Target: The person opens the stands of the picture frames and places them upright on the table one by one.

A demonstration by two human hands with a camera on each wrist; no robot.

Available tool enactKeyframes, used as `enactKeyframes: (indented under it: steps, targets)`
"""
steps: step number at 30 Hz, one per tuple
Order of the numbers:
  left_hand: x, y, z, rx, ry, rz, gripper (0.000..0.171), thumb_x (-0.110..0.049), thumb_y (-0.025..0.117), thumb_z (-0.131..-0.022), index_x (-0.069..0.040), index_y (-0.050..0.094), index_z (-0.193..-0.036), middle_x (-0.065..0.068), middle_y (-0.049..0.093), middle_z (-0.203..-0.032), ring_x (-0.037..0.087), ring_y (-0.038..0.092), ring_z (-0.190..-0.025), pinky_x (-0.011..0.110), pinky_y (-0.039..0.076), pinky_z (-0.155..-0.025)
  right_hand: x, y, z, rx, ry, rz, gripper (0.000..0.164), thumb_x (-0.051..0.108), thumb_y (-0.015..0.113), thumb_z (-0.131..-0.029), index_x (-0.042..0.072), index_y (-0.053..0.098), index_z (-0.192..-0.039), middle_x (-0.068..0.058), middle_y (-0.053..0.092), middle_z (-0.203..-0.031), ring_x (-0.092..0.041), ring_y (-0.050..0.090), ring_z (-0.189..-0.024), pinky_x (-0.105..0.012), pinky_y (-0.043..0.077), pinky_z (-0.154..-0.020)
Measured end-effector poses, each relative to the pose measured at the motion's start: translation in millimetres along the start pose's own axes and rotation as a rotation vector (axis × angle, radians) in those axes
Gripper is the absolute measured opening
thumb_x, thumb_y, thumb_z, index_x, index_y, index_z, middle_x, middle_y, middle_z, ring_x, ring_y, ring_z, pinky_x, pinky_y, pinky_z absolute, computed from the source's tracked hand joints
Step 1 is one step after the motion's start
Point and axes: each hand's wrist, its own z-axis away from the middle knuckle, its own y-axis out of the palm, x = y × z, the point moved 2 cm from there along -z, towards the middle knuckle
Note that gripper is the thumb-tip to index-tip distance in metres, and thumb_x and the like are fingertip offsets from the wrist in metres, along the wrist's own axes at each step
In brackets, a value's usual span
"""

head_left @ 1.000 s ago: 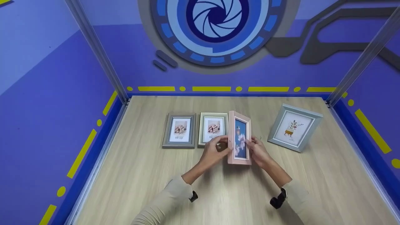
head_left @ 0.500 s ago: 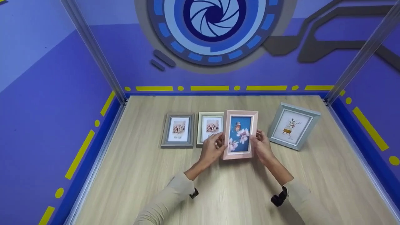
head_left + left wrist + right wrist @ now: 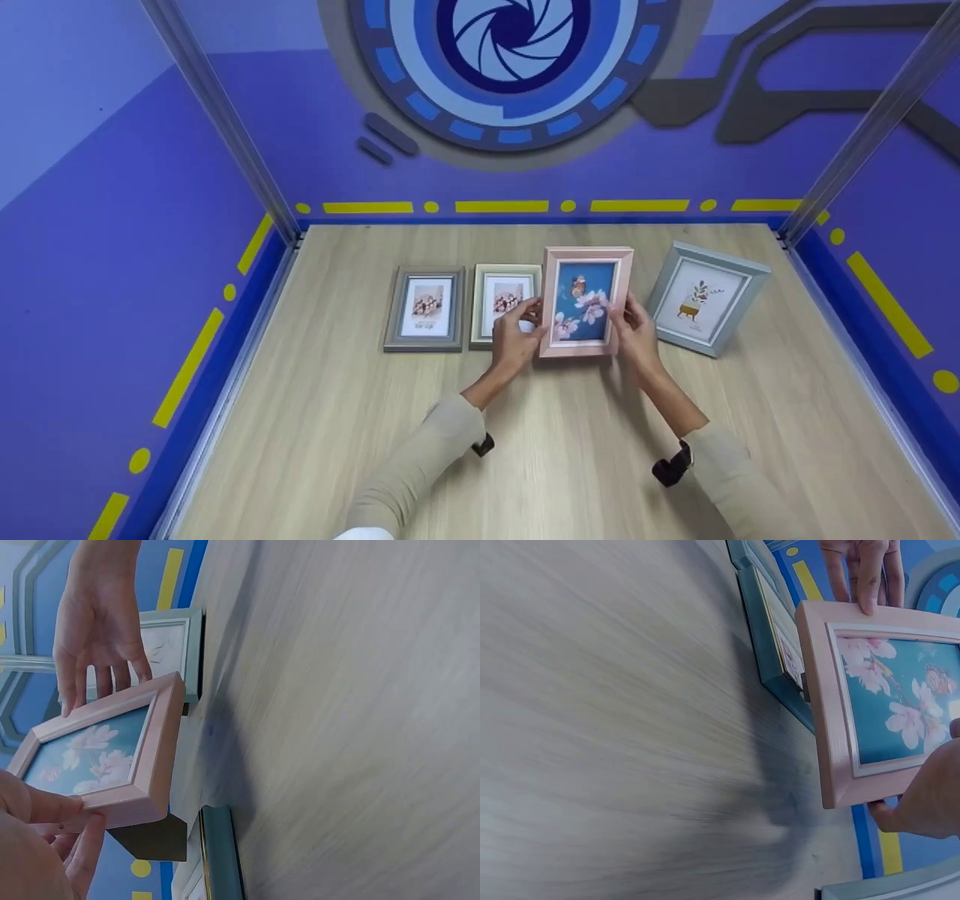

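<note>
Both hands hold the pink rectangular picture frame with a white inner border (image 3: 583, 304) above the tabletop (image 3: 540, 465), its blue print of pale blossoms facing the person. The left hand (image 3: 516, 339) grips its left edge; the right hand (image 3: 637, 339) grips the right edge, thumb on the front. A dark brown flap (image 3: 154, 838) juts from its back.

To the left, a pale green rectangular picture frame (image 3: 480, 304) lies flat, partly hidden by the left hand; farther left, a grey-brown rectangular picture frame (image 3: 425, 311) lies flat just beside it. To the right, a grey-blue rectangular picture frame with a plant print (image 3: 703, 300) stands leaning back. A blue-violet wall (image 3: 480, 184) rises at the far edge.
</note>
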Motion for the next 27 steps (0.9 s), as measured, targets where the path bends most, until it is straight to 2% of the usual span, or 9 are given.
enactKeyframes:
  steps: [7,12,15,20,27]
  targets:
    - [2.0,13.5,-16.3,-0.012,-0.010,0.040,0.040,0.006,0.076,-0.080,-0.004,0.072,-0.118,0.009,0.079,-0.103,0.022,0.073,-0.089,0.031,0.056,-0.087,2,-3,-8,0.014,-0.026,0.023,0.069,0.019,0.052,-0.107,0.014,0.015,-0.165,-0.018,0.031,-0.165,-0.035,0.033,-0.151,-0.053,0.029,-0.124]
    - [5.7,23.6,-30.5,-0.028,-0.016,0.034,0.041,0.009,0.075,-0.079,-0.006,0.073,-0.118,0.008,0.079,-0.104,0.022,0.074,-0.089,0.040,0.057,-0.089,6,-5,-14,0.019,-0.025,0.068,0.074,0.015,0.051,-0.106,0.014,0.006,-0.166,-0.015,0.020,-0.170,-0.035,0.022,-0.156,-0.053,0.024,-0.126]
    - [8.3,31.2,-38.6,-0.035,-0.018,0.011,0.042,0.010,0.074,-0.079,-0.007,0.073,-0.117,0.007,0.079,-0.103,0.020,0.074,-0.089,0.041,0.055,-0.092,6,-7,-18,0.015,-0.010,0.080,0.078,0.013,0.052,-0.105,0.015,0.003,-0.166,-0.015,0.017,-0.171,-0.034,0.019,-0.158,-0.052,0.025,-0.126]
    - [12.8,44.3,-51.1,-0.023,-0.028,-0.015,0.041,0.011,0.070,-0.080,-0.005,0.072,-0.118,0.008,0.079,-0.104,0.020,0.075,-0.091,0.032,0.055,-0.091,3,-10,-28,0.003,0.013,0.066,0.082,0.013,0.054,-0.104,0.016,-0.001,-0.165,-0.012,0.009,-0.173,-0.030,0.011,-0.160,-0.047,0.015,-0.130]
    - [18.2,59.4,-63.5,-0.035,-0.035,-0.050,0.043,0.014,0.063,-0.080,-0.004,0.071,-0.118,0.009,0.079,-0.104,0.019,0.076,-0.092,0.031,0.058,-0.087,-3,-12,-39,0.005,0.011,0.018,0.085,0.009,0.055,-0.103,0.017,-0.002,-0.165,-0.010,0.004,-0.174,-0.027,0.005,-0.161,-0.045,0.004,-0.131]
